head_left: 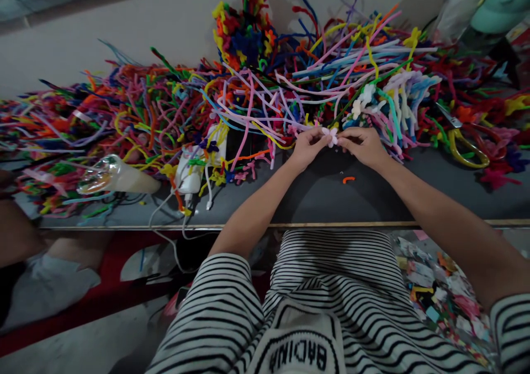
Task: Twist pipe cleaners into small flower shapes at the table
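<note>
L hand & R hand pinch pale-pink flower, prob. mid-shaping; next needs gentle, steady grip (orange scrap nr.).

A dark table stands before a pale wall.

Dark lettering on pale patch of striped garment, on near side of tabletop, below its front edge. Single row of block capitals under dark curved outline. Letters look turned about from this view; perhaps something like "BADINA", exact spelling uncertain in dim light.
</note>
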Available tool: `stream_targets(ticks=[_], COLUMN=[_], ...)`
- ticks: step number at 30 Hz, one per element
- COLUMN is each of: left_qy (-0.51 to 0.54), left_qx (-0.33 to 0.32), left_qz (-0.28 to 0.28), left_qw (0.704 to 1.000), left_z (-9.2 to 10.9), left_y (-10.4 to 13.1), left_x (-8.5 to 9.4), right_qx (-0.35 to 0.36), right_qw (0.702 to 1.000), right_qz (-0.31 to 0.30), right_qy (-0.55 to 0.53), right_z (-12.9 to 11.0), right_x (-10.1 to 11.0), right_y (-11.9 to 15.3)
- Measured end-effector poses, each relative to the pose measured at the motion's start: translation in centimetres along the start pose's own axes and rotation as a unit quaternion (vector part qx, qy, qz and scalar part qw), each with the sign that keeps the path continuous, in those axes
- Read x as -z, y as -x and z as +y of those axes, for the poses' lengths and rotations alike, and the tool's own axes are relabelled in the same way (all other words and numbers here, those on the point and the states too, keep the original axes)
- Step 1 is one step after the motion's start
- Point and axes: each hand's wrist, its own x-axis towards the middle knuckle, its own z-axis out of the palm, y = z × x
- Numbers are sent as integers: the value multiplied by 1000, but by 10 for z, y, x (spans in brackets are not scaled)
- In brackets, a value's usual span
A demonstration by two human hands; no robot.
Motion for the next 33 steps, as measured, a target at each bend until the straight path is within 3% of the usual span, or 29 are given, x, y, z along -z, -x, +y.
stream_targets(ticks=[5, 14, 25, 33], left_qy=[22, 8, -25, -132], left_qx=[27, 15, -40, -111], left_qz=[9, 33, 53, 77], left_qw=[999, 999, 997, 982], left_z=[1, -1, -8, 1], left_y=[1, 1, 3, 11], left_x=[-2, -5, -9, -12], right_qx=[-8, -27, -45, -32], right_qw=[999, 997, 996, 997], right_qz=[33, 58, 60, 57], right_qy=[-19, -36, -54, -41], right_z=[-5, -7, 0, 1], right_x=[-2, -5, -9, -9], right_y=[2, 3, 4, 4])
